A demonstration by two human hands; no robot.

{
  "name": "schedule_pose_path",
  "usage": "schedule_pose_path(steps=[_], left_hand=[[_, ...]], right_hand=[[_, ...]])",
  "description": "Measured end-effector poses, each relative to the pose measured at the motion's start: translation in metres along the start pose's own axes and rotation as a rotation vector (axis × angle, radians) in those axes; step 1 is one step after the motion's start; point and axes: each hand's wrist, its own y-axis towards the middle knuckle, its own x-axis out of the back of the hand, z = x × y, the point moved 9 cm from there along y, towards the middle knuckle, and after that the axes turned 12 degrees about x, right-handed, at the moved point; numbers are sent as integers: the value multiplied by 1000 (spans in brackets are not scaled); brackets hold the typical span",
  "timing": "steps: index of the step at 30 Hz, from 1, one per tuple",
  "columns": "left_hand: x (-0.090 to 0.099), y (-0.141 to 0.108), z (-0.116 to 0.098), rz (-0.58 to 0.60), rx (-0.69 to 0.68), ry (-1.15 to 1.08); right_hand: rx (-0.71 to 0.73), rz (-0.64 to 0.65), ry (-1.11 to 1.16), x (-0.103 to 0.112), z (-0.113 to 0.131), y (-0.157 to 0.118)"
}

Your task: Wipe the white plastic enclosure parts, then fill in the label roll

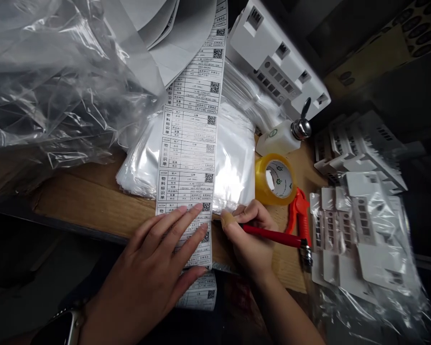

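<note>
A long strip of printed labels [187, 184] with QR codes runs down the middle of the view and hangs past the table's front edge. My left hand [161, 254] lies flat on the strip with its fingers stretched out. Just right of the strip, my right hand [253, 237] grips a red pen [273, 235] between thumb and fingers. The pen slants, with its dark clip end pointing right; its tip is hidden by the hand or too small to make out. Under the strip lies a stack of clear plastic bags [233, 158].
A roll of yellow tape [260, 179], a white pump bottle [278, 136] and a red-orange tool [298, 215] stand right of the bags. Bagged white plastic parts [373, 239] lie farther right, a white panel [273, 52] behind. Clear plastic film [50, 72] heaps at left.
</note>
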Motion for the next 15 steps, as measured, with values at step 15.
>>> schedule_pose_path(steps=[15], left_hand=[[-8,-1,-6,70,5,-34]], right_hand=[[69,5,-66,1,2,-7]])
